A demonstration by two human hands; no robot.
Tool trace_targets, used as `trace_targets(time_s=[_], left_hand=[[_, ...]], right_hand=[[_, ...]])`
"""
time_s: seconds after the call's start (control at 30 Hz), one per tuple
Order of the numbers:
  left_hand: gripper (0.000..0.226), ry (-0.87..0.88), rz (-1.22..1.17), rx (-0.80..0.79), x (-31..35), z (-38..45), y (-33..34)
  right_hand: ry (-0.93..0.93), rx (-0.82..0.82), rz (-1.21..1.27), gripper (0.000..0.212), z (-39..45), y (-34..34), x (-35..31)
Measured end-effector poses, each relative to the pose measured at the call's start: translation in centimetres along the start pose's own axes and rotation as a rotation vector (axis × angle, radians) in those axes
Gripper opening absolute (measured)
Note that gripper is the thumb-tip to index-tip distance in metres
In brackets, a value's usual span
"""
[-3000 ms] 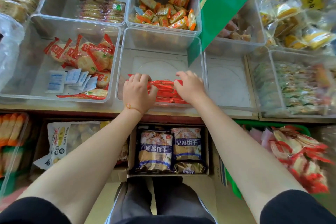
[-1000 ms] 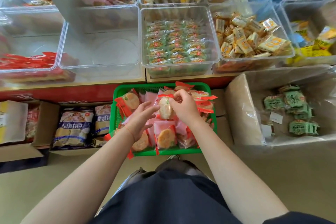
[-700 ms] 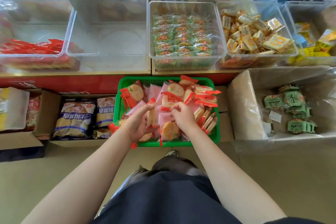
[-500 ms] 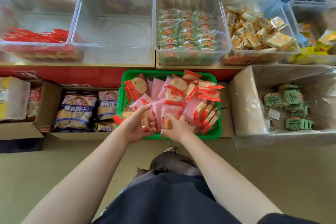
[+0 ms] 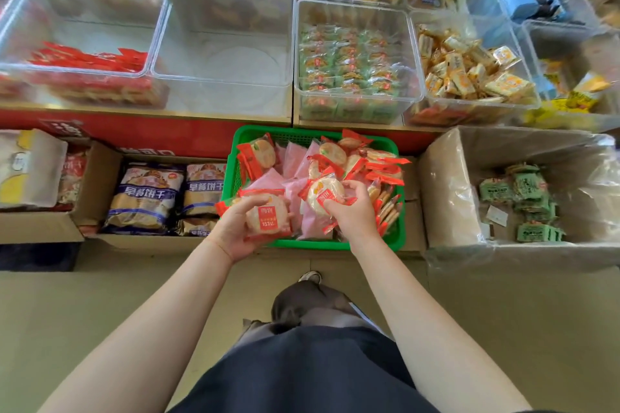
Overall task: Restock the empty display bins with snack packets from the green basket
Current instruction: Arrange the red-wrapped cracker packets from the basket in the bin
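Note:
The green basket stands on the floor below the shelf, piled with red-edged round cracker packets. My left hand grips a small stack of these packets over the basket's near left corner. My right hand is closed on another packet just above the pile. An empty clear bin sits on the shelf above the basket. The clear bin to its left holds a row of the red packets.
Clear bins of green packets and yellow packets fill the shelf to the right. A cardboard box with blue biscuit bags stands left of the basket, a lined box with green packets to its right. My shoe is near the basket.
Both hands left the bin with the red packets and went down to the basket. They gathered packets there; the left hand now holds a stack face up, and the right has lifted one more.

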State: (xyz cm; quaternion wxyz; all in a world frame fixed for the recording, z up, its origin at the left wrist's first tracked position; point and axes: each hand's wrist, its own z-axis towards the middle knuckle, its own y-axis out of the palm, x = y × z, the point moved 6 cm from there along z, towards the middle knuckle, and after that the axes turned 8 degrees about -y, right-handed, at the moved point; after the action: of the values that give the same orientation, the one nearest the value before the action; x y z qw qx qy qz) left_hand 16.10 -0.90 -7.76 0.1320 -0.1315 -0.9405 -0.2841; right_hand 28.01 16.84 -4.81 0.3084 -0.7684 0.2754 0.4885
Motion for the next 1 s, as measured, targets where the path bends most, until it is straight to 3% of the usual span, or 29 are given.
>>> trace_targets(time_s=[0.07,0.2,0.47,0.73,0.87,0.93,1.0], left_hand=[[0.042,0.007,0.029,0.108,0.9,0.9,-0.2],[0.033,0.053,0.161,0.192,2.8,2.4,1.4],[0.039,0.152,0.415,0.287,8.5,3.9,4.4],[0.023,0.179,0.301,0.268,12.5,1.7,1.3],[0.009,0.200,0.319,0.237,14.4,0.3,-2.5],[0.011,0.205,0.329,0.221,15.8,-0.3,-4.5],[0.016,0.203,0.331,0.192,17.6,-1.3,-6.4]], right_hand=[[0.131,0.021,0.184,0.036,0.4,-0.2,0.6],[0.277,0.041,0.519,0.032,1.4,-0.2,1.4],[0.386,-0.001,0.703,0.037,5.2,0.6,0.5],[0.360,-0.267,0.760,0.033,6.7,5.8,-3.6],[0.328,-0.286,0.728,0.038,6.5,9.3,-4.5],[0.296,-0.267,0.642,0.034,6.1,11.4,-4.9],[0.265,-0.266,0.595,0.042,5.5,14.1,-5.5]])
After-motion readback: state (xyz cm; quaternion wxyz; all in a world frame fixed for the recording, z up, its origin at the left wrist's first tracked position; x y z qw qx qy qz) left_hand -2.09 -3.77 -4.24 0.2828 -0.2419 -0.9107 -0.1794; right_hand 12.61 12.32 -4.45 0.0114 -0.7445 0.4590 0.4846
